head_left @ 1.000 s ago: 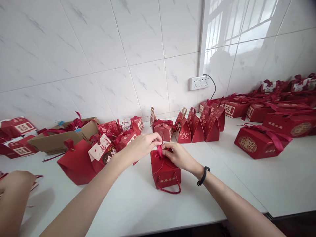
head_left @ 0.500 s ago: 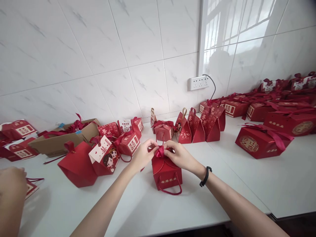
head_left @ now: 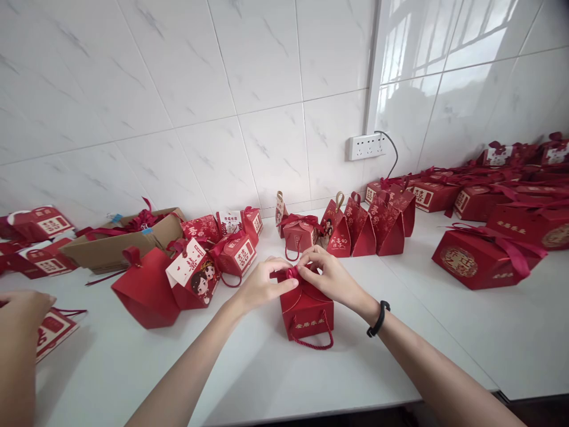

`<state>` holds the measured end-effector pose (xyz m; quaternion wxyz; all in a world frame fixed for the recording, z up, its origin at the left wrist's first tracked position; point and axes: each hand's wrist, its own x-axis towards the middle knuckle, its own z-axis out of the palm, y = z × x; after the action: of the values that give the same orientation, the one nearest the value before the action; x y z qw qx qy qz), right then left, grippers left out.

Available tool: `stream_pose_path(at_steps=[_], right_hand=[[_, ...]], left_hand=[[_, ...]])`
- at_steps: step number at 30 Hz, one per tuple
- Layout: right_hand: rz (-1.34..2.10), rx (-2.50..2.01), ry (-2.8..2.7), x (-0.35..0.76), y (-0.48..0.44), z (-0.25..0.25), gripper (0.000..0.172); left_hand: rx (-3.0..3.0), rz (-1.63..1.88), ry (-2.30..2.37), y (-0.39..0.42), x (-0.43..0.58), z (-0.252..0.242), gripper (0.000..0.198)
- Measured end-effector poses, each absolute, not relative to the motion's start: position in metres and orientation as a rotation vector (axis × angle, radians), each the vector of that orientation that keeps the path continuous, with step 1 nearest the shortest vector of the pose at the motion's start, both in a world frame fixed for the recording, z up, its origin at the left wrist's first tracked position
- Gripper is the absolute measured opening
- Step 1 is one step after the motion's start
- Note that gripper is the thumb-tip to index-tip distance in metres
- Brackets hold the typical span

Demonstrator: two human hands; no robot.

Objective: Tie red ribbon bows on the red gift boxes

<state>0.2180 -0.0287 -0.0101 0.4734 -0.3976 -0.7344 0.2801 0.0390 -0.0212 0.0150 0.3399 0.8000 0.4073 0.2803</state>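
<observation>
A red gift box (head_left: 307, 314) with gold lettering and a twisted cord handle (head_left: 326, 339) stands upright on the white tabletop. Both my hands meet over its lid at a dark red ribbon (head_left: 292, 273). My left hand (head_left: 267, 286) pinches the ribbon from the left, thumb and fingers closed on it. From the right, my right hand (head_left: 328, 274) grips the ribbon between thumb and fingertips; a black band (head_left: 379, 319) circles that wrist. My fingers partly hide the ribbon, so the shape of its knot cannot be made out.
Several red gift boxes (head_left: 242, 255) and a cardboard box (head_left: 89, 252) of ribbons lie left. Upright pouch-like boxes (head_left: 359, 228) stand behind; a larger box (head_left: 475, 261) sits right. At far left, another person's hand (head_left: 26, 320) is at a red box (head_left: 56, 335).
My left thumb has stretched forward across the ribbon and my right fingers have lifted slightly. The view has shifted a little, and the other person's box shows more.
</observation>
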Motion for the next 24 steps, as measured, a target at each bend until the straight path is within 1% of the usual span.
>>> stream_pose_path(at_steps=[7, 15, 24], right_hand=[[0.684, -0.978, -1.842, 0.22, -0.029, -0.007, 0.014], [0.685, -0.98, -1.81, 0.221, -0.03, -0.006, 0.013], [0.661, -0.973, -1.816, 0.222, -0.032, -0.004, 0.013]], left_hand=[[2.147, 0.747, 1.084, -0.017, 0.041, 0.011, 0.028], [1.897, 0.836, 1.059, -0.019, 0.043, 0.007, 0.021], [1.904, 0.906, 1.106, -0.02, 0.047, 0.005, 0.021]])
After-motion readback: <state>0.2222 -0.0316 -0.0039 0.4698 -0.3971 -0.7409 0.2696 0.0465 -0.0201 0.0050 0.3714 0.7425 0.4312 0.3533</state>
